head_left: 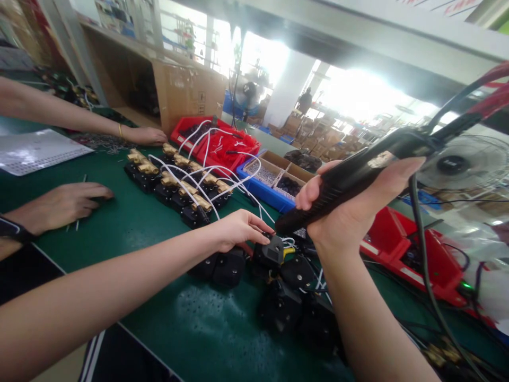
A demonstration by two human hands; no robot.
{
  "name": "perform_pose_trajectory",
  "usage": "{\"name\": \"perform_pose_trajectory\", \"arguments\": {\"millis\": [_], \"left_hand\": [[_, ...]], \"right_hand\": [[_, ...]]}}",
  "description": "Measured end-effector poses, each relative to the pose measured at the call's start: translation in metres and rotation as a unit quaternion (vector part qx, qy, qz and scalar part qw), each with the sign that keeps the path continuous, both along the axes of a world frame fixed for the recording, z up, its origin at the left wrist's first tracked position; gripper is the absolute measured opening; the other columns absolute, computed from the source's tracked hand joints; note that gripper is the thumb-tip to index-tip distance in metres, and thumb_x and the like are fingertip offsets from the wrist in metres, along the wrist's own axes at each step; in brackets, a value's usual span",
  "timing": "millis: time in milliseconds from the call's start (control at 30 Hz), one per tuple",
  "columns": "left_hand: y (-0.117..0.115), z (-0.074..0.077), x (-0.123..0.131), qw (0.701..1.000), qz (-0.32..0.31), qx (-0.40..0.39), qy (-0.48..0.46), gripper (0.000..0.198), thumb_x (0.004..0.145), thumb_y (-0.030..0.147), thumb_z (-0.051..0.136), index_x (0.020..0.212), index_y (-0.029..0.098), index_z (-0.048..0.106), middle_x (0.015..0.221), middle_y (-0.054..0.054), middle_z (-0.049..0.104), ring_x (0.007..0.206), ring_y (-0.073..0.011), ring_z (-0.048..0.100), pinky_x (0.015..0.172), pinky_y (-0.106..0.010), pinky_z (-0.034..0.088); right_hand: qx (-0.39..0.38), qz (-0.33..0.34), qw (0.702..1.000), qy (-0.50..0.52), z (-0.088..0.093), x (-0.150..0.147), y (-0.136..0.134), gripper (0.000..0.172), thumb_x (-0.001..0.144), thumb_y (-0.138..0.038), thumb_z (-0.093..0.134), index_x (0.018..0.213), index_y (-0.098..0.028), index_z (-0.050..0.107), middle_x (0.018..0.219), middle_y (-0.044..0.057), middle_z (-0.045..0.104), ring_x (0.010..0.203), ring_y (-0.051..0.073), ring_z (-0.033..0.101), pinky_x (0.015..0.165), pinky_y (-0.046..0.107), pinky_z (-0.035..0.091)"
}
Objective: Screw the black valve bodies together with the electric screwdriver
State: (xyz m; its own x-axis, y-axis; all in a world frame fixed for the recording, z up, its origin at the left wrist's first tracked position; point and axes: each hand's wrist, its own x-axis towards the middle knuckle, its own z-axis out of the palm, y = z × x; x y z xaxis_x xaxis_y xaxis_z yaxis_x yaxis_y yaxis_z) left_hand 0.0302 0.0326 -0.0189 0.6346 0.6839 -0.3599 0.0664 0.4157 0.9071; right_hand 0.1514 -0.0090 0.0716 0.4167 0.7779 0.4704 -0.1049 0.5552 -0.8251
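My right hand (342, 212) grips a black electric screwdriver (338, 175), its fingers wrapped round the body and its nose pointing down to the left. My left hand (242, 229) is closed in a pinch at the top of a black plastic housing (272, 250), close to the screwdriver's nose; what sits between the fingertips is too small to make out. Beside that housing lie several similar ones, such as a black housing (297, 271) with a screw in its face. White cables and a bit of yellow show behind them.
Brass valves (186, 185) on black bases with white cables stand at the back. Behind are a red bin (250, 139), a blue divided tray (262, 192) and a cardboard box (191, 87). Another person's hands (66, 207) rest at left near a notebook (40, 151). A red bin (441, 265) stands right.
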Motion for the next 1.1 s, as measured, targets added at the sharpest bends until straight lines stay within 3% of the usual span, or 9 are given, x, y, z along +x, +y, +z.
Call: {"name": "perform_pose_trajectory", "arguments": {"millis": [767, 1100], "left_hand": [[0.0006, -0.0014, 0.0002, 1.000, 0.001, -0.002, -0.009, 0.032, 0.042, 0.015, 0.084, 0.071, 0.011, 0.071, 0.073, -0.005, 0.071, 0.056, -0.0150, 0.061, 0.043, -0.026, 0.050], [0.0007, -0.0037, 0.0000, 1.000, -0.008, 0.020, -0.002, 0.032, 0.041, 0.019, 0.081, 0.071, 0.012, 0.071, 0.072, -0.004, 0.069, 0.059, -0.0163, 0.061, 0.043, -0.026, 0.051]], "right_hand": [[-0.003, 0.013, 1.000, 0.002, 0.0007, -0.0052, 0.0006, 0.071, 0.065, -0.090, 0.051, 0.060, -0.019, 0.052, 0.039, -0.004, 0.041, 0.031, 0.013, 0.040, 0.029, 0.024, 0.031], [0.017, -0.002, 0.999, -0.046, -0.0046, -0.0056, 0.0031, 0.074, 0.070, -0.092, 0.039, 0.052, -0.021, 0.043, 0.038, -0.005, 0.037, 0.029, 0.012, 0.039, 0.028, 0.024, 0.030]]}}
